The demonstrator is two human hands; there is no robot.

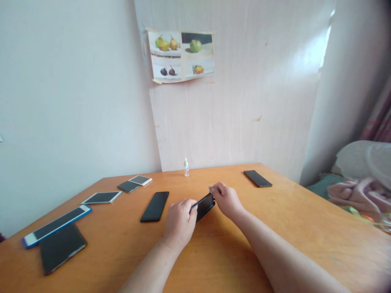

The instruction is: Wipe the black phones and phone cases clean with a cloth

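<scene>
Tilted above the middle of the table is a black phone, its dark face turned toward me. My left hand is closed round its left end, thumb along the near side. At the far right corner of the phone, my right hand is closed in a pinch. A small pale bit shows at those fingertips, too small to name. Left of my left hand, another black phone lies flat on the table.
On the wooden table stands a small clear bottle near the wall. A dark phone lies at the back right. Leftward lie a white-framed device, a blue-edged phone, a dark tablet and two small devices.
</scene>
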